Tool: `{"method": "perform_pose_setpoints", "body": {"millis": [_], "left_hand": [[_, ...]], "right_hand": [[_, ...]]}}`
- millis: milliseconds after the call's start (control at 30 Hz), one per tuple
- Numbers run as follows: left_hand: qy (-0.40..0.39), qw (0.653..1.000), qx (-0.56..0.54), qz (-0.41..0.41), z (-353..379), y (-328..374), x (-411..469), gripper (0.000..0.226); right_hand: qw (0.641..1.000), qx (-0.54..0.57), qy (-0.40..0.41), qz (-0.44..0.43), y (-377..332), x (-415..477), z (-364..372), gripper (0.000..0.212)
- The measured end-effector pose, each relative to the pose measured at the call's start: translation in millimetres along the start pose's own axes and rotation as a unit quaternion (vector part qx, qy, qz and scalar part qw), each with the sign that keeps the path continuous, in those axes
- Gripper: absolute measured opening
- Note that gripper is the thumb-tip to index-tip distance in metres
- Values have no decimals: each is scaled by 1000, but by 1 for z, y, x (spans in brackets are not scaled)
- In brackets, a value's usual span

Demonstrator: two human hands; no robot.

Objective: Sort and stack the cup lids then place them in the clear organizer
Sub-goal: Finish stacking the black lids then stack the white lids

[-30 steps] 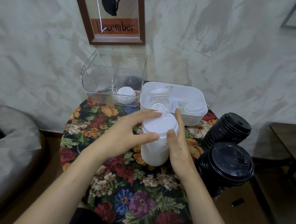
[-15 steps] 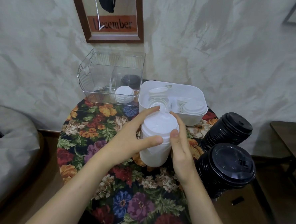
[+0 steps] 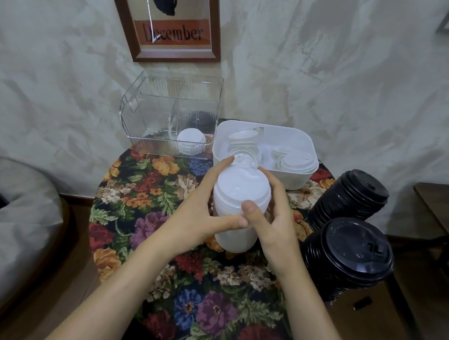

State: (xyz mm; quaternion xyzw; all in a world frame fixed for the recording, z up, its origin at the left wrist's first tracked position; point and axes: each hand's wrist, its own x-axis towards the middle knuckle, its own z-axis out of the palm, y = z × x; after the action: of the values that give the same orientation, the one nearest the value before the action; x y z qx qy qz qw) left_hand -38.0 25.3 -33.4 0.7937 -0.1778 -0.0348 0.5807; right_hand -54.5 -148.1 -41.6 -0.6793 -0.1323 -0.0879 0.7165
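Observation:
A tall stack of white cup lids (image 3: 240, 197) stands on the floral table (image 3: 143, 191) in the middle of the view. My left hand (image 3: 202, 210) wraps its left side, thumb across the front. My right hand (image 3: 273, 217) wraps the right side, thumb on the front. Behind it a white bin (image 3: 303, 148) holds more loose white lids (image 3: 295, 159). The clear organizer (image 3: 148, 112) stands at the back left, with a short white lid stack (image 3: 191, 141) and dark lids (image 3: 200, 119) in its right compartment.
Two slanted stacks of black lids (image 3: 348, 198) (image 3: 349, 256) lean at the table's right edge. A wooden side table (image 3: 442, 206) is further right, a grey beanbag (image 3: 12, 222) to the left. The wall with a framed picture (image 3: 172, 22) is right behind the organizer.
Both hands have closed in tighter round the white lid stack, the thumbs now meeting at its front. The stack stays in the same spot on the table.

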Motion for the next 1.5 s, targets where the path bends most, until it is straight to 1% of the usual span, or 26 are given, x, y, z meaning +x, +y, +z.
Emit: {"method": "perform_pose_setpoints", "body": {"millis": [133,333,367,433,467,533,600,633,733,767,800,833,900,967,1067,1133,1167,1200,1267,1333,1400,1433,1500], "left_hand": [[12,1000,-3,-4,2,0,0,107],[-26,999,-36,3,-2,0,0,106],[-35,999,-38,7,-2,-1,0,105],[-53,998,-37,11,-1,-2,0,101],[-63,997,-37,13,-2,-2,0,97],[-89,995,-41,11,-9,-2,3,85],[-95,995,-39,13,-22,1,11,62],[-72,997,-34,18,-27,4,18,51],[38,999,-16,17,-36,14,56,34],[53,998,3,20,-36,16,72,27],[53,997,41,32,-33,18,89,25],[45,993,98,48,-29,19,106,25],[28,970,231,72,-20,15,140,29],[6,934,346,91,-11,9,168,34],[-86,873,469,99,-1,-3,191,35],[-128,851,502,82,0,-10,197,33],[-139,841,518,69,-1,-12,199,36],[-142,829,538,58,-3,-16,201,41],[-119,810,572,49,-8,-21,205,49],[-77,806,583,64,-13,-27,208,48],[-48,806,583,89,-13,-31,210,42],[-46,807,581,95,-11,-31,211,38],[-68,813,570,95,-6,-30,216,33]], "right_hand": [[1000,-2,0,-1,1,0,0,60],[1000,-14,7,2,2,1,1,64],[1000,-17,9,3,2,1,0,67],[1000,-17,19,13,3,2,0,82],[999,-17,24,18,3,2,0,87],[999,-21,31,16,4,4,1,88],[999,-24,38,9,5,4,2,87],[999,-23,42,6,7,4,3,89],[998,-20,51,9,9,1,7,94],[998,-19,53,11,10,0,7,94],[998,-18,56,13,10,-1,7,94],[998,-17,59,15,10,-1,7,93],[998,-16,64,19,11,-2,8,91],[997,-14,67,26,12,-3,9,91],[997,-11,68,35,11,-5,8,90],[997,-11,70,40,10,-6,8,89],[997,-10,71,40,10,-6,8,89],[997,-8,72,42,10,-5,8,89],[996,-6,73,46,11,-5,8,89],[996,-5,75,46,11,-4,9,89],[996,-3,74,44,10,-5,9,91],[996,-3,73,45,10,-5,9,92],[996,-4,71,52,9,-6,9,93]]}}
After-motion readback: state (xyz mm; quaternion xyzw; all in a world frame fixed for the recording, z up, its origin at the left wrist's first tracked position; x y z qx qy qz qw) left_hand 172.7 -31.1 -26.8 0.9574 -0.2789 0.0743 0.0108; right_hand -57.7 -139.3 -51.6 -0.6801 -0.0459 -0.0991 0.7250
